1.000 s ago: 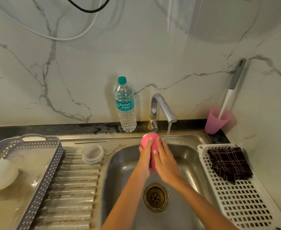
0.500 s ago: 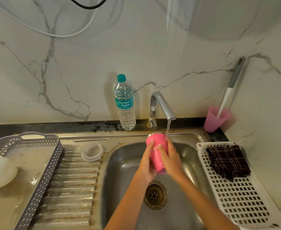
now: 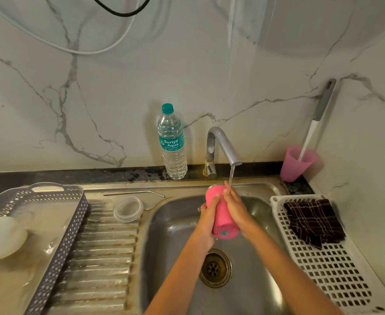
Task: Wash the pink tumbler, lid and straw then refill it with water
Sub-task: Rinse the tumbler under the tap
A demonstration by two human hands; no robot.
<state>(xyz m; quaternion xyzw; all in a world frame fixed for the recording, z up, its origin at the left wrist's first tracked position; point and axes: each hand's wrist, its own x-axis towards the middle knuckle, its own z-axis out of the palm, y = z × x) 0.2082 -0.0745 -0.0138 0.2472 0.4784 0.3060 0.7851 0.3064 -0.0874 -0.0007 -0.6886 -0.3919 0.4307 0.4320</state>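
tumbler, head view: it was tilted over the sink, mouth up near the tap, base toward the camera. left hand wrapped one side. right hand pressed fairly straight fingers on the other, under the water. best to rub all round, then rinse inside. lid and straw lay on the drainer.

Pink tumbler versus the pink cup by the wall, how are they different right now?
The pink tumbler is bright, opaque pink; the pink cup is paler, translucent. The pink tumbler lies tilted between the left hand and right hand over the sink; the pink cup stands upright on the counter. The pink cup holds a long-handled brush; the pink tumbler's inside is hidden. Both are pink.
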